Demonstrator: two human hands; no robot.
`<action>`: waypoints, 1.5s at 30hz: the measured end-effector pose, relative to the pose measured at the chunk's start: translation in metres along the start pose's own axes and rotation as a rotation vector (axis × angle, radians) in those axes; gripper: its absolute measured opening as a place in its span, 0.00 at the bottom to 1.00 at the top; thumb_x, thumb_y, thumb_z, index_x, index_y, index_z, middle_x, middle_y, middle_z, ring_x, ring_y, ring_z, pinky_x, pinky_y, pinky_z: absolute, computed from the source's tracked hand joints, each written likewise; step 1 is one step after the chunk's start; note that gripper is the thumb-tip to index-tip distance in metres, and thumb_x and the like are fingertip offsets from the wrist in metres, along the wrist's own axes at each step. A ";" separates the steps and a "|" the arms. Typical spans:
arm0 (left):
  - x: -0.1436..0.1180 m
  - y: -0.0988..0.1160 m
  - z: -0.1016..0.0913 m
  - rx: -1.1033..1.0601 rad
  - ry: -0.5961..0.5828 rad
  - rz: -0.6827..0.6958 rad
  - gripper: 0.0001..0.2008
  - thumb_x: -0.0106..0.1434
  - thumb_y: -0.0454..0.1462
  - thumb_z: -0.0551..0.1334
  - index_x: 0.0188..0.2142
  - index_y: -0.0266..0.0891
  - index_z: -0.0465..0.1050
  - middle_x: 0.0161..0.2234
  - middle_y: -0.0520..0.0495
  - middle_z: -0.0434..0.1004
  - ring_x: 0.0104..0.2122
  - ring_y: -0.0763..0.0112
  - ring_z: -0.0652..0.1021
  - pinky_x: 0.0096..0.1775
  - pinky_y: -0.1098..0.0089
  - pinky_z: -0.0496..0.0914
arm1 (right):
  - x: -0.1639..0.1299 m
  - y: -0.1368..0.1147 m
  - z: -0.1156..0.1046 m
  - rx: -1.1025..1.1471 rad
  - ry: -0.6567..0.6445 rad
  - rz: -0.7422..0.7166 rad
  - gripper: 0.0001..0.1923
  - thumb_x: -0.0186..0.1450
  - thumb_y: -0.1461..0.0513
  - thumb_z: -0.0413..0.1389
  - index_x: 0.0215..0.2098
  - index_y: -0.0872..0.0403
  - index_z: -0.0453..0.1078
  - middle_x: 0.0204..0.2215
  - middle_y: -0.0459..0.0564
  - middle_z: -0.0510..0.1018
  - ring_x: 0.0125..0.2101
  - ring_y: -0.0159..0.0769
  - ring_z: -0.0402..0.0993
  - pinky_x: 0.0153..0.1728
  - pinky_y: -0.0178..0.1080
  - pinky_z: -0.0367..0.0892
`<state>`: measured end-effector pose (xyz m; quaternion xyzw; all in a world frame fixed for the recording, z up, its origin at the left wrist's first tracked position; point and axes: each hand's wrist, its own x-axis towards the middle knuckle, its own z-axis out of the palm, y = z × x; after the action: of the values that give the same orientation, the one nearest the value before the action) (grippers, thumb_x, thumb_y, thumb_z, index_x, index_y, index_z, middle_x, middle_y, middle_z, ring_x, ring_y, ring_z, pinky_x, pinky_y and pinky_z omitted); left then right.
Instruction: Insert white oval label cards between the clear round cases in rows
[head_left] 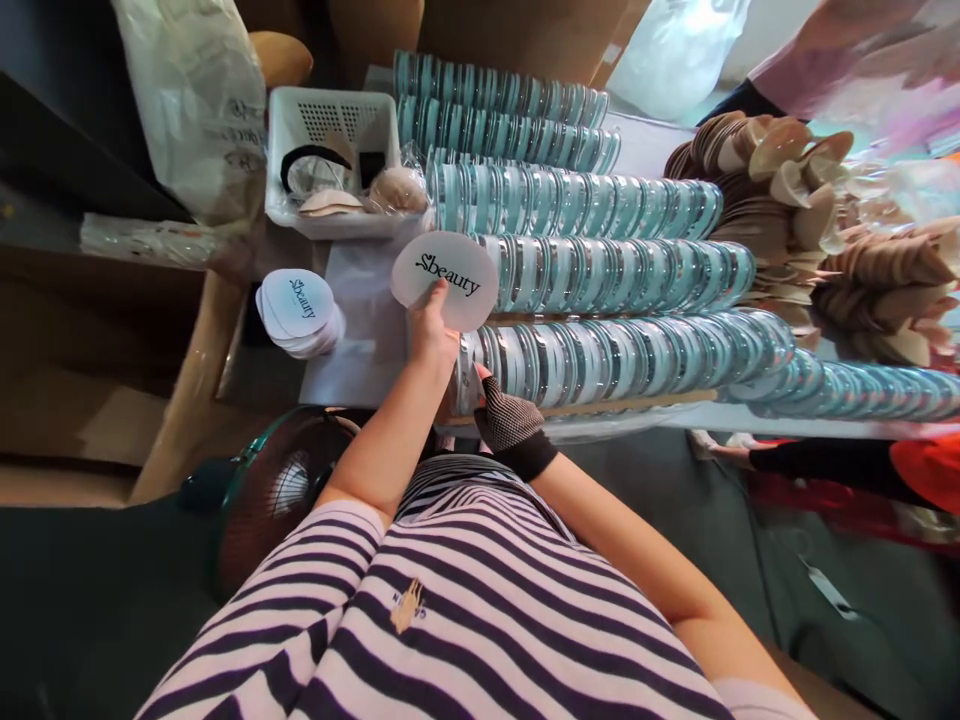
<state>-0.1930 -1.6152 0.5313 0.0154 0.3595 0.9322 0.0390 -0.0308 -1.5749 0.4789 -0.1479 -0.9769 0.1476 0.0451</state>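
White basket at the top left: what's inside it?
In the white basket: a black band, beige puffs and a bagged round puff. Anything beneath them is hidden.

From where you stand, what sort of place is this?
Probably a small cosmetics packing workshop. Long rows of round teal compact cases cover the table, heaps of tan powder puffs lie beside them, and the left hand holds a round label printed "Sbeauty", with a stack of labels nearby.

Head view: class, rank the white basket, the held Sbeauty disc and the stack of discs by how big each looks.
1. white basket
2. Sbeauty disc held in the left hand
3. stack of discs; probably equal discs, merely lying farther from the camera.
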 end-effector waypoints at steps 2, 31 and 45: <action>0.001 0.002 0.000 0.006 0.004 0.008 0.26 0.58 0.36 0.70 0.57 0.40 0.70 0.53 0.41 0.78 0.49 0.61 0.79 0.51 0.57 0.75 | 0.006 -0.001 0.003 0.012 0.067 0.010 0.30 0.70 0.52 0.44 0.68 0.53 0.52 0.32 0.54 0.81 0.34 0.45 0.80 0.32 0.37 0.65; -0.008 0.001 -0.004 -0.042 0.071 0.019 0.27 0.62 0.38 0.67 0.60 0.40 0.67 0.59 0.38 0.72 0.52 0.60 0.78 0.53 0.56 0.73 | 0.023 -0.005 0.002 1.698 -0.511 0.120 0.06 0.66 0.58 0.48 0.37 0.50 0.56 0.25 0.43 0.75 0.18 0.27 0.66 0.21 0.30 0.65; 0.035 0.012 -0.102 0.462 0.416 0.103 0.14 0.58 0.33 0.69 0.45 0.34 0.75 0.43 0.41 0.81 0.44 0.65 0.81 0.49 0.61 0.75 | 0.034 -0.002 -0.028 0.018 -0.241 -0.125 0.24 0.71 0.51 0.45 0.34 0.57 0.76 0.33 0.60 0.81 0.34 0.44 0.80 0.36 0.41 0.70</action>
<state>-0.2347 -1.6894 0.4641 -0.1491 0.5608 0.8097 -0.0874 -0.0599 -1.5590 0.5082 -0.0677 -0.9812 0.1698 -0.0624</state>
